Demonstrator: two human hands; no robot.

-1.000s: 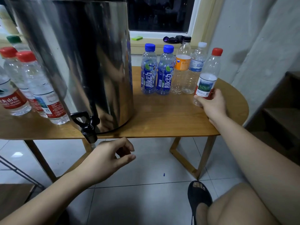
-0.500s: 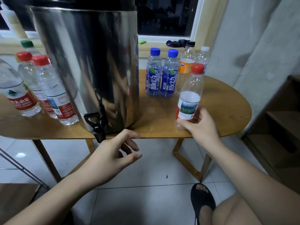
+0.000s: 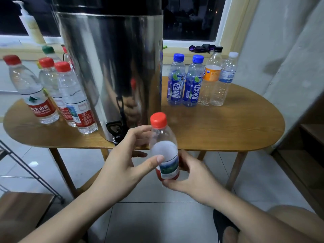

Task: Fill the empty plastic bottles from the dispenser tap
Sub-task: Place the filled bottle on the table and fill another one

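An empty clear bottle [image 3: 164, 149] with a red cap and a white-green-red label hangs upright in front of the table edge. My right hand [image 3: 191, 176] grips its base from the right. My left hand [image 3: 122, 163] comes in from the left, with its thumb on the label and its fingers reaching behind the bottle's shoulder. The steel dispenser [image 3: 114, 67] stands on the wooden table [image 3: 228, 130]. Its black tap [image 3: 114, 130] hangs over the front edge, just left of the bottle. Two blue-capped bottles [image 3: 184, 83], an orange-label bottle [image 3: 210, 76] and a clear one [image 3: 226, 79] stand at the back right.
Several red-capped water bottles [image 3: 75, 100] stand left of the dispenser, with a green-capped one [image 3: 48, 50] behind them. A wall and wooden steps [image 3: 308, 137] close in on the right. Below me are tiled floor, my knee and a black sandal [image 3: 222, 225].
My right hand lifted the red-capped bottle off the table's right side and brought it left and toward me, in front of the tap. My left hand rose and took hold of it.
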